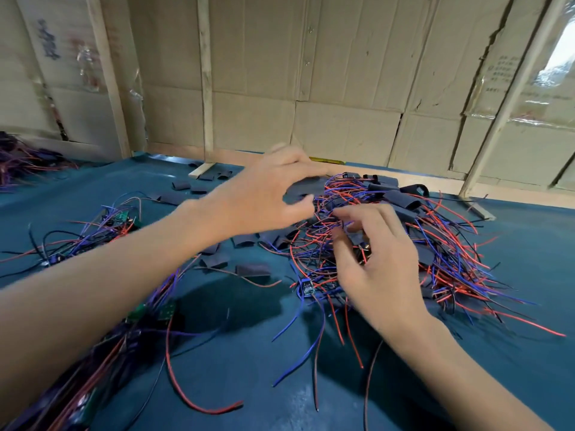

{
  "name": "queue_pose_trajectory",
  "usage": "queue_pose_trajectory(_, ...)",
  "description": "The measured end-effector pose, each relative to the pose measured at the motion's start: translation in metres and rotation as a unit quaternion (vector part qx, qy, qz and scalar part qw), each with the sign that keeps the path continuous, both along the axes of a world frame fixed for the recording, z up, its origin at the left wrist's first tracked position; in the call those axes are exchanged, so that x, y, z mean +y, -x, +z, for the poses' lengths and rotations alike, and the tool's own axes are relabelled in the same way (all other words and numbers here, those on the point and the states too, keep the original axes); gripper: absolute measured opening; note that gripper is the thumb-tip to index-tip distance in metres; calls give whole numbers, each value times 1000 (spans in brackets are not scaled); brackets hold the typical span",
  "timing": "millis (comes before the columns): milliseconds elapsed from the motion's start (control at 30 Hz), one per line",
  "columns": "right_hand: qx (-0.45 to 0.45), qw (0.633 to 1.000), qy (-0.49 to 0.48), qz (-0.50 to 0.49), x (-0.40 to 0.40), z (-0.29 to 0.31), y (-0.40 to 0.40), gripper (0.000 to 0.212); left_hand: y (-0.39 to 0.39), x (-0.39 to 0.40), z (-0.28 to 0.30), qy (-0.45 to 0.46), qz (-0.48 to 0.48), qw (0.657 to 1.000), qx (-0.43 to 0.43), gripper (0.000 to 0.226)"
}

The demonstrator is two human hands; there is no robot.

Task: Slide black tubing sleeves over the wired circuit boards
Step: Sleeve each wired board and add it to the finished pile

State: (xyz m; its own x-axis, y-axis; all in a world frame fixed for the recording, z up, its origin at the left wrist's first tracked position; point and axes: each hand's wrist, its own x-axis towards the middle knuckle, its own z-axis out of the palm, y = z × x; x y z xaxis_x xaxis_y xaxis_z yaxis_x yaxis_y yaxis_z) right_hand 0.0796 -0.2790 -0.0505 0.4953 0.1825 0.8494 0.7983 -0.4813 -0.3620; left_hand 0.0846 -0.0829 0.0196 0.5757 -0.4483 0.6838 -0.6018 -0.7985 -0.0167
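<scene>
My left hand (255, 197) reaches to the back of the table and pinches a flat black tubing sleeve (303, 188) between thumb and fingers. My right hand (382, 269) is over a big tangle of red, blue and black wires (451, 259); its fingers and thumb curl round a dark wired circuit board (361, 242) in the tangle. Several sleeved boards (401, 199) lie at the far side of that heap. One bare small board (306, 289) lies at its near left edge. Loose flat sleeves (252, 270) are scattered between my hands.
A blue mat (249, 368) covers the table. Unsleeved green boards with wires (124, 217) lie at the left, and more (138, 312) under my left forearm. Another wire heap (18, 160) sits far left. A cardboard wall (342, 88) and wooden strips (199, 172) close the back.
</scene>
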Motion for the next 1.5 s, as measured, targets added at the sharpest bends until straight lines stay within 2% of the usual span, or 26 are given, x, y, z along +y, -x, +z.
queue_pose_trajectory(167, -4, 995, 43, 92, 7, -7, 11, 13, -34, -40, 67, 57, 4, 998, -41, 37)
queue_pose_trajectory(333, 71, 976, 118, 167, 10, -16, 15, 18, -73, -96, 83, 140, -17, 990, -1, 30)
queue_pose_trajectory(367, 83, 972, 133, 174, 10, -16, 15, 18, -81, -102, 75, 120, -14, 992, 36, 28)
queue_pose_trajectory(433, 94, 966, 162, 176, 8, -16, 13, 19, -94, -109, 53, 14, 16, 987, 159, 28)
queue_pose_trajectory(500, 101, 964, 184, 165, 5, -16, 12, 19, -102, -100, 31, -92, 68, 960, 257, 40)
queue_pose_trajectory(667, 125, 948, 236, 172, 9, -11, 14, 25, -89, -33, 27, -94, 127, 949, 274, 48)
queue_pose_trajectory(733, 91, 933, 286, 201, 19, -11, 23, 40, -77, 0, 29, -128, 154, 926, 320, 56)
queue_pose_trajectory(800, 62, 919, 332, 202, 32, -17, 33, 51, -68, 28, 25, -158, 230, 899, 338, 50)
queue_pose_trajectory(900, 49, 919, 372, 123, 45, -26, 37, 56, -51, 55, 16, -180, 318, 854, 370, 47)
queue_pose_trajectory(1033, 106, 927, 357, 45, 36, -26, 19, 46, -18, 70, 3, -168, 217, 807, 523, 45)
queue_pose_trajectory(1100, 131, 933, 333, 24, 32, -25, 13, 45, -1, 71, -6, -185, 191, 785, 560, 47)
queue_pose_trajectory(1167, 143, 937, 317, 24, 32, -25, 12, 40, 11, 70, -15, -212, 201, 789, 540, 43)
queue_pose_trajectory(1300, 128, 943, 293, 89, 33, -27, 16, 29, 39, 63, -17, -150, 181, 848, 476, 25)
queue_pose_trajectory(1333, 118, 946, 281, 111, 32, -27, 18, 28, 47, 61, -16, -130, 176, 847, 484, 29)
queue_pose_trajectory(1367, 105, 948, 271, 127, 32, -27, 19, 25, 56, 58, -14, -126, 172, 833, 510, 39)
queue_pose_trajectory(1433, 78, 953, 259, 139, 33, -28, 19, 21, 70, 51, -20, -168, 167, 806, 543, 52)
queue_pose_trajectory(1500, 54, 961, 236, 136, 33, -28, 17, 19, 80, 45, -26, -172, 160, 818, 525, 39)
